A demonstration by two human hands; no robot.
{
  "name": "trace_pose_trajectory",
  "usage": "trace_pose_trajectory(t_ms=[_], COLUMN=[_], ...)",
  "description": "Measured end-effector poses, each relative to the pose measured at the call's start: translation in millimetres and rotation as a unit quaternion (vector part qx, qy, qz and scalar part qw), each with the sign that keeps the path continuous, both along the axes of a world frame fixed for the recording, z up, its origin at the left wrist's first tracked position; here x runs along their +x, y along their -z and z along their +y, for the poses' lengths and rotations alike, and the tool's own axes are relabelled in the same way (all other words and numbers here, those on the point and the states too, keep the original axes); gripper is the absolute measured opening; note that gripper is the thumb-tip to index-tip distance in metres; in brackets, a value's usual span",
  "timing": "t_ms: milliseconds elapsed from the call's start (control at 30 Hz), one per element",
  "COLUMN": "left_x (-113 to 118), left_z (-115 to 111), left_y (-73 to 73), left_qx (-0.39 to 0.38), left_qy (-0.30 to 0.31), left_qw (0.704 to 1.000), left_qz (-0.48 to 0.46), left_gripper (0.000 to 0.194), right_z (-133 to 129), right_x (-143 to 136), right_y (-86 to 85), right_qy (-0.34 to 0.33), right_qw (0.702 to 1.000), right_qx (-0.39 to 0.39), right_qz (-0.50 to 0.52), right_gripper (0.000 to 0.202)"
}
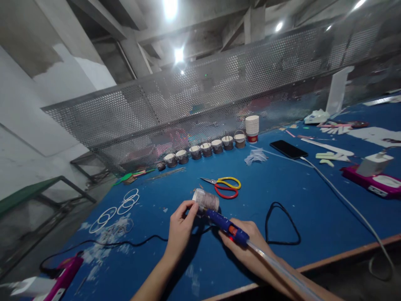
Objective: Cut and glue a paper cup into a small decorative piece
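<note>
A person's left hand (181, 230) pinches a paper cup (210, 201) on its side, right hand (250, 240) grips a blue glue gun (221, 221), tip near the cup, scissors (216, 182) just beyond.

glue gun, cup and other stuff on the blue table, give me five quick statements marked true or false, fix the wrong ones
1. The left hand holds a small wrapped cup. True.
2. The scissors have one yellow and one red handle. True.
3. The right hand grips the scissors. False: it holds a blue glue gun.
4. The black phone has a white cable attached. True.
5. The stack of white cups stands at the left end of the row of small buckets. False: it stands at the right end.
</note>
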State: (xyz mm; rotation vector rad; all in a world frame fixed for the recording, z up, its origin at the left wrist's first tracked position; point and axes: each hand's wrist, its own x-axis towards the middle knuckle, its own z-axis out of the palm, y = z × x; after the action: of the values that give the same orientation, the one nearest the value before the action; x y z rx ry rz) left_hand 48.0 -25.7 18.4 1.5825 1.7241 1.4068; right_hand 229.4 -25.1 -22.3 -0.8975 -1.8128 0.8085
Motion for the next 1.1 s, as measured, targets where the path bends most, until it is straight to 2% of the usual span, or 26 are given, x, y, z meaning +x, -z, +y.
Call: trace_pose_trajectory(t_ms=[200, 400, 567, 867, 1100], left_x=[0, 2, 4, 6, 7], left_z=[1, 0, -2, -8, -9], left_y=[-0.3, -1.6, -2.0, 2.9, -1.5], left_qx=[0.002, 0.002, 0.056, 0.126, 0.083], left_qy=[0.005, -0.003, -0.023, 0.002, 0.027], left_qw=[1.0, 1.0, 0.996, 0.983, 0.988], left_qz=[-0.017, -0.004, 0.062, 0.137, 0.125], left_gripper=[0.026, 0.028, 0.027, 0.018, 0.02], right_z=[-5, -4, 8, 22, 21], right_x=[9, 9, -6, -31, -31], right_y=[-12.4, -21.8, -20.1, -16.0, -7.6], right_qy=[-0.015, -0.004, 0.002, 0.012, 0.011], right_qw=[0.996, 0.993, 0.987, 0.986, 0.992], right_qx=[-0.066, -0.069, -0.087, -0.075, -0.041], right_qz=[0.056, 0.095, 0.133, 0.148, 0.115], right_gripper=[0.024, 0.022, 0.019, 0.018, 0.02])
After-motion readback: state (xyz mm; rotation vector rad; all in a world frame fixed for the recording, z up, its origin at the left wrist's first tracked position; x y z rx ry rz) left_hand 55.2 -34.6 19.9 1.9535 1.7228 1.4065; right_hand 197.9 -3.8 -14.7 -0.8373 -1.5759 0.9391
